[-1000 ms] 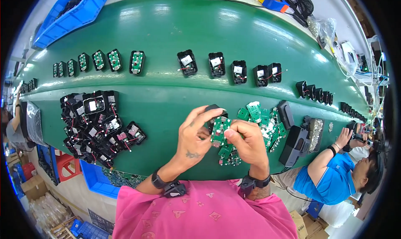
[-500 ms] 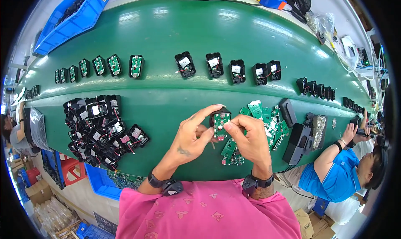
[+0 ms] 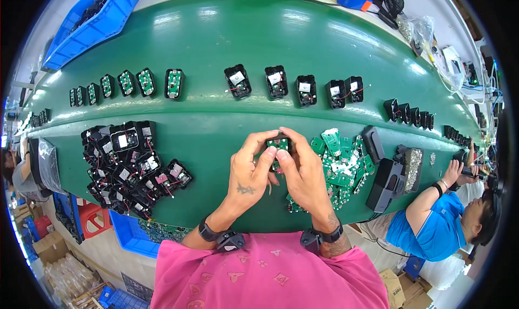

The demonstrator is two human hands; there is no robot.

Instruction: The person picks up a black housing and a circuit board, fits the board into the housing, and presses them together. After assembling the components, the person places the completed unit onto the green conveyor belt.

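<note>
Between my hands, above the near half of the green workbench, is a small black housing with a green circuit board (image 3: pixel 279 143) in its open face. My left hand (image 3: pixel 250 165) wraps its left side, thumb pressed on the board. From the other side my right hand (image 3: pixel 304 171) grips it too, its thumb on the board beside the left one. My fingers cover most of the housing. Close to my right hand lies a heap of loose green circuit boards (image 3: pixel 343 160). Left of my left hand is a pile of black housings (image 3: pixel 121 171) with red wires.
Along the bench's raised strip stand housings with boards (image 3: pixel 174 84) at left and housings with white parts (image 3: pixel 276 82) farther right. A dark device (image 3: pixel 385 184) sits beside a tray of small metal parts (image 3: pixel 413 168). A person in a blue shirt (image 3: pixel 427 225) works at right.
My right hand has moved inward and round the housing, its thumb joining the left thumb on the board. The board now sits within the housing, more covered by my fingers.
</note>
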